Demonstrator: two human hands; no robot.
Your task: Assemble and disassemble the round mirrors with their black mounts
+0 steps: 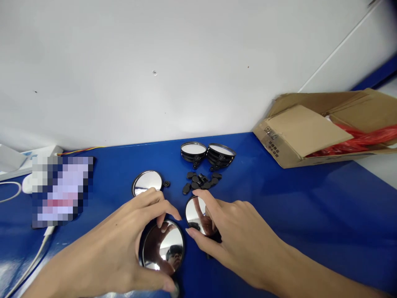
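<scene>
My left hand point(133, 240) curls around a round black-rimmed mirror point(155, 250), thumb at its lower edge and fingers over its top. A person's reflection shows in its glass. Just to the right, my right hand point(235, 231) grips a second round mirror point(195, 211) by its rim between thumb and fingers, its right part hidden behind the hand. Another round mirror point(147, 182) with a small black joint lies beyond my left hand, partly covered by it. Several small black plastic pieces point(201, 181) lie in a loose pile beyond my right fingertips.
Two stacks of round mirrors, a left stack point(193, 153) and a right stack point(221, 155), stand near the wall on the blue table point(297, 203). An open cardboard box point(288, 136) with red plastic is at the right. A phone point(63, 190) with a white cable lies left.
</scene>
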